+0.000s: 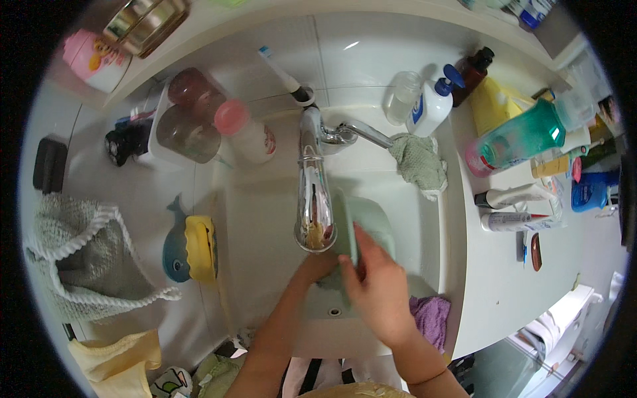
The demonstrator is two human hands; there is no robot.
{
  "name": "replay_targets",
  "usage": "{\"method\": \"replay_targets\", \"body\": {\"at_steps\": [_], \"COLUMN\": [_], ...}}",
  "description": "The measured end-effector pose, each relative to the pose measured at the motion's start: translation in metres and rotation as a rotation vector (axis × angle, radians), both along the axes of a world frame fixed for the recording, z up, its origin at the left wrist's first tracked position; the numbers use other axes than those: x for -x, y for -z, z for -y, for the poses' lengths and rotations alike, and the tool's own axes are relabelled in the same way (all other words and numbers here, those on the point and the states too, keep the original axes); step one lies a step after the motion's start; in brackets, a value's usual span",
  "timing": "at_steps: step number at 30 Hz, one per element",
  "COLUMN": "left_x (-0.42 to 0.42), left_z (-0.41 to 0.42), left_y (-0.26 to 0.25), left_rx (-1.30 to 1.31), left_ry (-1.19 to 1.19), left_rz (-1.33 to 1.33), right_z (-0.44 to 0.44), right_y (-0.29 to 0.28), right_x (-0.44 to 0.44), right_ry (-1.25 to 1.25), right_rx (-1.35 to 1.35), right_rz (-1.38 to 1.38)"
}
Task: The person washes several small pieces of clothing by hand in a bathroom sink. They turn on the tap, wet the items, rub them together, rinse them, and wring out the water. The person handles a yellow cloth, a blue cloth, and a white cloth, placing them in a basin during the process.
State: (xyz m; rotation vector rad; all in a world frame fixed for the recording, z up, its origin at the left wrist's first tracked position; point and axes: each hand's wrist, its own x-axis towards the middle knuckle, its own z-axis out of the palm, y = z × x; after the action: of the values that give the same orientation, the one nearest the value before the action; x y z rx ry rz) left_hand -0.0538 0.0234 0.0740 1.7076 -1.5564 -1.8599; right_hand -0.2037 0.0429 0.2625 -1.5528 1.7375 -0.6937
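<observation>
A pale green plastic basin (pixel 373 219) is tilted on its side in the white sink (pixel 259 209). My right hand (pixel 380 288) grips its rim, with the thumb on one side and the fingers on the other. Beneath the spout of the chrome faucet (pixel 314 189), my left hand (pixel 318 266) reaches toward the basin. The spout and basin hide its fingers, so its hold cannot be made out. Something grey-green (pixel 329 282) shows just below that hand, too blurred to identify.
A green cloth (pixel 420 164) hangs by the faucet lever; a purple cloth (pixel 430 318) lies at the right rim. Bottles, including a white pump bottle (pixel 430 107) and a green bottle (pixel 525 132), stand right. Left are a pink-lidded bottle (pixel 246 132) and whale-shaped holder (pixel 176 248).
</observation>
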Motion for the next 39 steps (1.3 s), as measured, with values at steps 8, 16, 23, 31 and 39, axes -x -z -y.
{"method": "replay_targets", "body": {"at_steps": [8,16,23,31,39], "left_x": [0.047,-0.048,-0.04,0.011,0.005], "left_z": [-0.016,-0.005,-0.011,-0.002,-0.012], "left_y": [0.051,-0.01,-0.034,-0.029,-0.02], "left_rx": [-0.385,0.005,0.295,0.042,-0.204], "left_ry": [-0.082,-0.329,-0.365,-0.743,-0.993], "left_rz": [0.054,0.39,0.388,-0.421,-0.665], "right_z": [-0.011,-0.009,-0.013,-0.022,0.008], "right_y": [-0.011,0.109,0.174,0.167,0.166], "right_x": [-0.004,0.046,0.032,-0.065,-0.069], "right_ry": [-0.049,0.105,0.155,0.516,0.41], "right_rx": [-0.001,-0.057,0.363,-0.332,-0.369], "right_rz": [-0.135,-0.202,-0.526,1.169,1.001]}}
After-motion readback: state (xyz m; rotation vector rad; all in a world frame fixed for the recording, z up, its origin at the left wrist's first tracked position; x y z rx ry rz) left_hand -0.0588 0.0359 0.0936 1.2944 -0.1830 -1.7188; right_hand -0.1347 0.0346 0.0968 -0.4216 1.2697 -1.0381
